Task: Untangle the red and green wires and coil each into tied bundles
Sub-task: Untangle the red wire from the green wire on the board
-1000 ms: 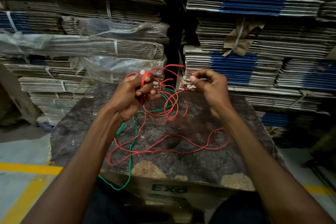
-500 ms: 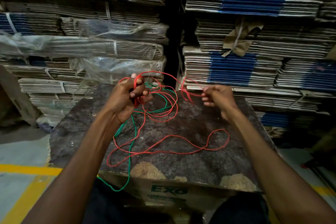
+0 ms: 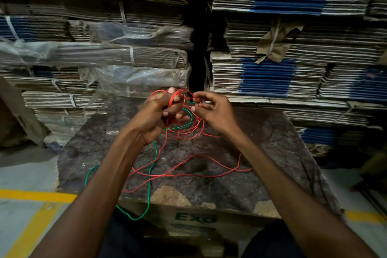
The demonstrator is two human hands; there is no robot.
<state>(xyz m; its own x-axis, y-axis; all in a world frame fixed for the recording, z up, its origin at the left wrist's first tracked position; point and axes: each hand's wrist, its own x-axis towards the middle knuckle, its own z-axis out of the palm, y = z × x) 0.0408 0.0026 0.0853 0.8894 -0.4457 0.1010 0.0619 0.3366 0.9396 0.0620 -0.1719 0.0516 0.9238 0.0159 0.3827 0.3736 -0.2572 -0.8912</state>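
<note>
Left hand (image 3: 156,115) grips a small coil of the thin red wire (image 3: 188,172) above the dark mottled stone tabletop (image 3: 272,142); right hand (image 3: 213,111) just beside it, fingers curled, pinching strands of the tangle. Loose red wire loops lie on the tabletop; thin green wire (image 3: 149,184) threads through the tangle and hangs over the near edge.

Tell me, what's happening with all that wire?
A person is sorting out a tangle of red wire and green wire over a cardboard box. The left hand grips a bunch of red loops; the right hand picks at strands beside it. Both wires trail loose, and nothing is tied yet.
</note>
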